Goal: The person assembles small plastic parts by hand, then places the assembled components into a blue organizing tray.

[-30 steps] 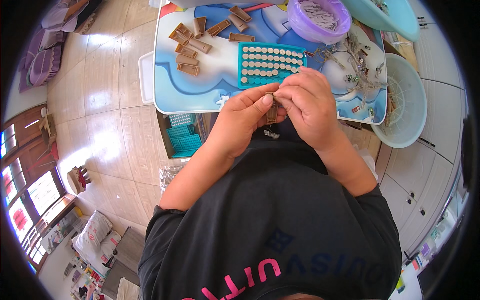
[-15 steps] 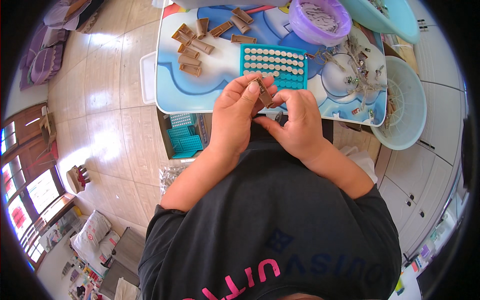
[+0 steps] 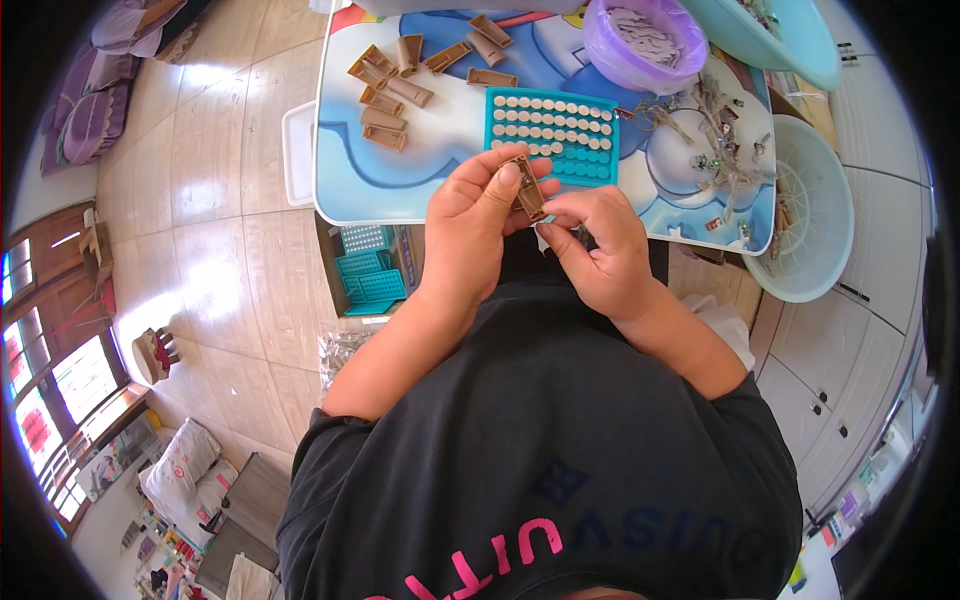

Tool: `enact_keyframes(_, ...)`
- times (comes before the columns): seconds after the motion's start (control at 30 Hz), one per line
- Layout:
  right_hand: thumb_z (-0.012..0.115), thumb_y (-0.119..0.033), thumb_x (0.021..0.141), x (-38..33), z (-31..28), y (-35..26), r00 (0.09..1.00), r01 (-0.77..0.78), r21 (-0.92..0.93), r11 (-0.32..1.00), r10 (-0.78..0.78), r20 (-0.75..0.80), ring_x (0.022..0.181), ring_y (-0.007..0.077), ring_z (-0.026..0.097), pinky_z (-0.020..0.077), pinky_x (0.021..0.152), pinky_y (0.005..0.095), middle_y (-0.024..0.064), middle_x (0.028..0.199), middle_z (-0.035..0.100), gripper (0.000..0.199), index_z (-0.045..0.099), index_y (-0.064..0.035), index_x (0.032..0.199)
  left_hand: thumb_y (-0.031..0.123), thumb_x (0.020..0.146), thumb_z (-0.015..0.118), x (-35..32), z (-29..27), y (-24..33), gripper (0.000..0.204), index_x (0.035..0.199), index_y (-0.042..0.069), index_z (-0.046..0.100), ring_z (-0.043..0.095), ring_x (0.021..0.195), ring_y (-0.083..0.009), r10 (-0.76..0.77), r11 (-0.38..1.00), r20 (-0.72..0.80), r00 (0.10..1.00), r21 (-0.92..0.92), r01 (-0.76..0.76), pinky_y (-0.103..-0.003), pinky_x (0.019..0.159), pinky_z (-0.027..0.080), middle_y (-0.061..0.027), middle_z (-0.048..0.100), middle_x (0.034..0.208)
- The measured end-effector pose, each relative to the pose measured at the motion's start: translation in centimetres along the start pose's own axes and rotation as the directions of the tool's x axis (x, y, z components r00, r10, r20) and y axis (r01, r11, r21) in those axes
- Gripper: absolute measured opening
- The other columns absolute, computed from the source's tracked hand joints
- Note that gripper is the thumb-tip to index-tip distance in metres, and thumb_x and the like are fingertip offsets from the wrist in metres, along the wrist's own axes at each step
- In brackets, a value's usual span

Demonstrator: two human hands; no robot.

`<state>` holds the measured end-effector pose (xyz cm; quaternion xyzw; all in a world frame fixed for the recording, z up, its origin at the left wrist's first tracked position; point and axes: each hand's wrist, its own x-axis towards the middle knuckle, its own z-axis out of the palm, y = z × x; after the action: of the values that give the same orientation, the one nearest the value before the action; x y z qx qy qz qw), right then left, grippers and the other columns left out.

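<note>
My left hand (image 3: 464, 232) grips a small brown plastic casing (image 3: 528, 190) between thumb and fingers, its hollow side showing and its length tilted. At the casing's lower end, my right hand (image 3: 612, 250) has thumb and index finger pinched together; whatever sits between them is too small to make out. Just beyond my hands lies a teal tray (image 3: 491, 122) with rows of round whitish discs (image 3: 548, 104); its nearer rows show bare teal. Several similar brown casings (image 3: 408, 91) lie scattered at the table's far left.
On the patterned table (image 3: 400, 190), thin wires with small parts (image 3: 715, 135) lie tangled at the right. A purple lined bowl (image 3: 650, 82) of grey-white pieces stands behind them. Pale blue basins (image 3: 838, 225) flank the right side. Below the left edge, a box holds teal trays (image 3: 372, 285).
The casing has turned so more of its hollow inside faces up. My right hand has shifted slightly right and down, its thumb now closed toward the index finger.
</note>
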<state>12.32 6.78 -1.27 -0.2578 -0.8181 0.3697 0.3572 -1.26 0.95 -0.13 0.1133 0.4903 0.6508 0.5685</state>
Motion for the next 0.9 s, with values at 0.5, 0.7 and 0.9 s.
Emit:
enact_keyframes(0.5, 0.069, -0.013, 0.073, 0.8, -0.7, -0.5, 0.995, 0.036, -0.089, 0.995, -0.028, 0.095, 0.063, 0.02, 0.057, 0.037, 0.064, 0.0321, 0.0021, 0.072, 0.062, 0.019, 0.063, -0.0091, 0.091, 0.018, 0.095, 0.045, 0.0, -0.4, -0.6, 0.032, 0.12, 0.0, 0.05, 0.062, 0.088, -0.0163, -0.027, 0.998, 0.04, 0.999, 0.054, 0.025, -0.027, 0.074, 0.051, -0.0139, 0.062, 0.103)
enact_keyframes(0.7, 0.067, -0.012, 0.076, 0.8, -0.6, 0.2, 0.989, 0.052, -0.1, 0.994, -0.037, 0.141, 0.061, 0.0186, 0.056, 0.0369, 0.063, 0.031, 0.0015, 0.068, 0.061, 0.014, 0.064, -0.0082, 0.089, 0.017, 0.094, 0.047, 0.1, -0.8, -1.4, 0.031, 0.12, 0.0, 0.051, 0.06, 0.085, -0.0125, -0.048, 0.997, 0.028, 0.998, 0.058, 0.046, -0.024, 0.072, 0.05, -0.0113, 0.062, 0.102)
enact_keyframes(0.9, 0.066, -0.011, 0.077, 1.5, -0.2, 1.4, 0.999, -0.045, -0.074, 0.996, 0.044, -0.004, 0.06, 0.0199, 0.057, 0.0379, 0.06, 0.0311, 0.0028, 0.066, 0.061, 0.005, 0.063, -0.0072, 0.08, 0.018, 0.095, 0.045, -0.3, -0.9, -1.3, 0.033, 0.123, 0.0, 0.05, 0.059, 0.083, -0.0121, -0.137, 0.982, 0.094, 0.986, 0.144, 0.123, -0.025, 0.074, 0.049, -0.011, 0.062, 0.1)
